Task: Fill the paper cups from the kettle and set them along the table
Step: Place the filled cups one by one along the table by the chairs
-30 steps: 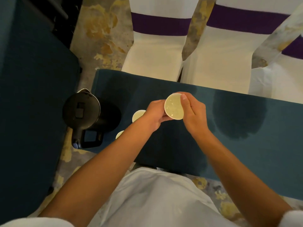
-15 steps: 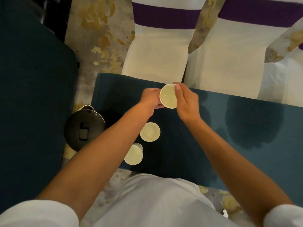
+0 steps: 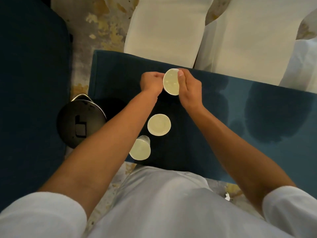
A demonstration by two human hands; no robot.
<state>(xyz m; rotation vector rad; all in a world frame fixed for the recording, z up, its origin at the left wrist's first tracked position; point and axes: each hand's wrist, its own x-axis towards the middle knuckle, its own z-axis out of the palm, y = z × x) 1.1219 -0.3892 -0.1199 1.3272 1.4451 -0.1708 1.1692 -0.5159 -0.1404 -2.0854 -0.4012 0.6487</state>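
Note:
A white paper cup is held over the far side of the blue-clothed table. My left hand grips it from the left and my right hand curls round it from the right, thumb on the rim. Two more paper cups stand on the cloth nearer me: one in the middle and one by the near edge. A black kettle stands at the table's left end, lid closed, handle towards me.
Two white-covered chairs stand just past the table's far edge. Dark wet patches mark the cloth to the right. Another dark blue table lies to the left across a strip of patterned carpet.
Both hands have carried the cup away from me towards the far edge. The view has tilted down, so the two standing cups are now fully seen.

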